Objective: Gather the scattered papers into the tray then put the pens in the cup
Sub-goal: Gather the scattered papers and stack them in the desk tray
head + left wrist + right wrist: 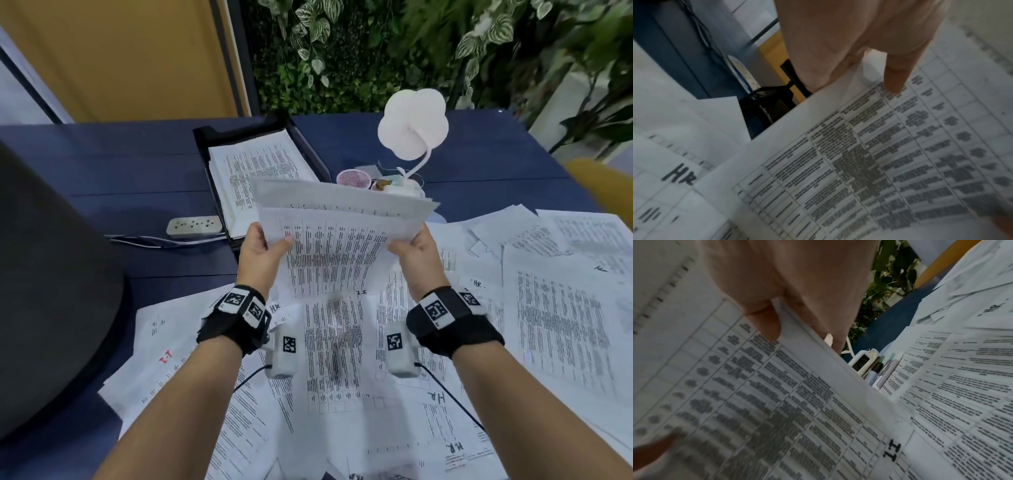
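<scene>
While loose sheets (555,308) still cover much of the dark blue table (113,161), a person lifts a bundle of printed papers (339,236) above it, gripped at both side edges. Left hand (262,251) pinches the bundle's left edge, thumb on the printed face and fingers behind; right hand (416,255) pinches the right edge the same way. The top page is white, ruled into a table with dense blocks of black text, and the sheets fan unevenly along the far edge. Beyond the bundle, on the left, a black tray (308,144) already holds a stack of similar printed pages. Just right of the tray stands a pink mesh cup (352,179), beside a white flower-shaped desk lamp (412,128). From the right wrist view, pens (882,369) lie among the papers next to a small white clock (863,361). A white power strip (194,226) sits left of the tray.
</scene>
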A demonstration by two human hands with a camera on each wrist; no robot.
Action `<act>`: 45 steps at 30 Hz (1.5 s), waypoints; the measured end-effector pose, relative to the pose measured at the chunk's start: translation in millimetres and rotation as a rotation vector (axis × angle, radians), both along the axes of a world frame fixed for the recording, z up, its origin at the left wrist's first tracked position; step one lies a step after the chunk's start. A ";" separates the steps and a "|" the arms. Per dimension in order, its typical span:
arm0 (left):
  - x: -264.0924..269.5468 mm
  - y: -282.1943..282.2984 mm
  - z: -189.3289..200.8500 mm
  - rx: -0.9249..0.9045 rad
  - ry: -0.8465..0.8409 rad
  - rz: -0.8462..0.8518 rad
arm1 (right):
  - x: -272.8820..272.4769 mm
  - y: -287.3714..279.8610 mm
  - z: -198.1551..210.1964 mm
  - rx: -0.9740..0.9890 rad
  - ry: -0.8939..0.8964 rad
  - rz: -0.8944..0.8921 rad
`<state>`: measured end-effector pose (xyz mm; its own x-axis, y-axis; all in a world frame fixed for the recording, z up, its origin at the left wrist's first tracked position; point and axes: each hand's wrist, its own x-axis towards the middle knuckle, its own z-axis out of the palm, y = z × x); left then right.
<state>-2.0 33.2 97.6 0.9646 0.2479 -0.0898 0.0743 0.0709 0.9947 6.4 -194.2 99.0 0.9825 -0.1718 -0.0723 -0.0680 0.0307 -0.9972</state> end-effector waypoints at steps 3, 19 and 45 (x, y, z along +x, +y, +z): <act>-1.0 -10.0 3.5 -0.068 0.029 0.013 | 0.1 6.0 -3.1 -0.066 -0.003 0.021; 5.5 -5.1 22.4 -0.070 0.030 0.198 | -6.4 -27.8 -16.8 -0.231 0.211 0.040; 19.8 48.7 -22.3 0.199 0.117 -0.032 | 9.2 -46.2 -25.5 0.097 0.113 -0.067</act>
<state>17.8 81.9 75.3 0.9582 0.2412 -0.1536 0.1888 -0.1304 0.9733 15.6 -240.4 73.4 0.9536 -0.2238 -0.2015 -0.1744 0.1351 -0.9754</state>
